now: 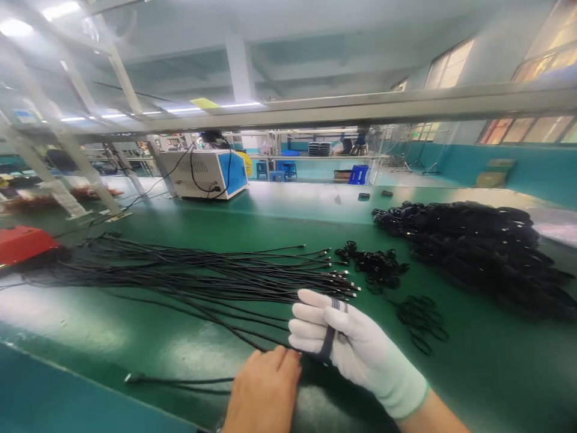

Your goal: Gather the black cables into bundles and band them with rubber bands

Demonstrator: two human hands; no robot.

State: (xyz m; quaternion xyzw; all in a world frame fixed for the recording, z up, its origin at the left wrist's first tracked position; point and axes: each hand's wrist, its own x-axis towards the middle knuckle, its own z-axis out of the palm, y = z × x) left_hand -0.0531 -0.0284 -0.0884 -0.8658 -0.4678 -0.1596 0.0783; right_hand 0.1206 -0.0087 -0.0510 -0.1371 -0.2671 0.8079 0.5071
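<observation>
My right hand (347, 346) wears a white glove and is closed, with a black cable wound across its fingers. My bare left hand (265, 385) sits just to its left, fingers curled at the cable where it leaves the glove. A spread of long straight black cables (193, 273) lies on the green table (473, 373) ahead of both hands, their metal plug ends pointing right. One loose cable (180, 380) runs along the table's near edge.
A big heap of coiled black cables (478, 252) fills the right. Small black ties (376, 264) and loops (419, 319) lie between heap and hands. A white and blue machine (207, 173) stands at the back, a red object (22, 243) at far left.
</observation>
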